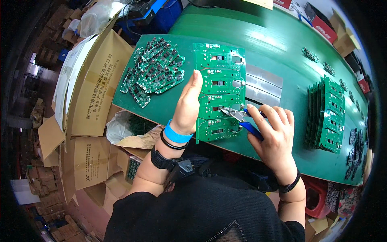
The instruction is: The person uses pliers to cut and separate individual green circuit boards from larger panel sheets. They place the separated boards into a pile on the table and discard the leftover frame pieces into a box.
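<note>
A green circuit board panel (219, 90), made of several joined boards with small slots, is held up over the front of the bench. My left hand (188, 101) grips its left edge, thumb pointing up along the side; the other fingers are hidden behind the panel. In my right hand (274, 135) is a pair of cutting pliers (242, 117) with blue handles. The pliers' metal jaws touch or hover at the panel's face, near the seam between the two lower boards; contact is hard to tell.
A heap of separated small boards (155, 70) lies left on the green bench (262, 44). Flat grey metal strips (264, 84) lie behind the panel. Stacked panels (326, 115) stand at the right, near dark parts (354, 149). Open cardboard boxes (96, 88) crowd the left.
</note>
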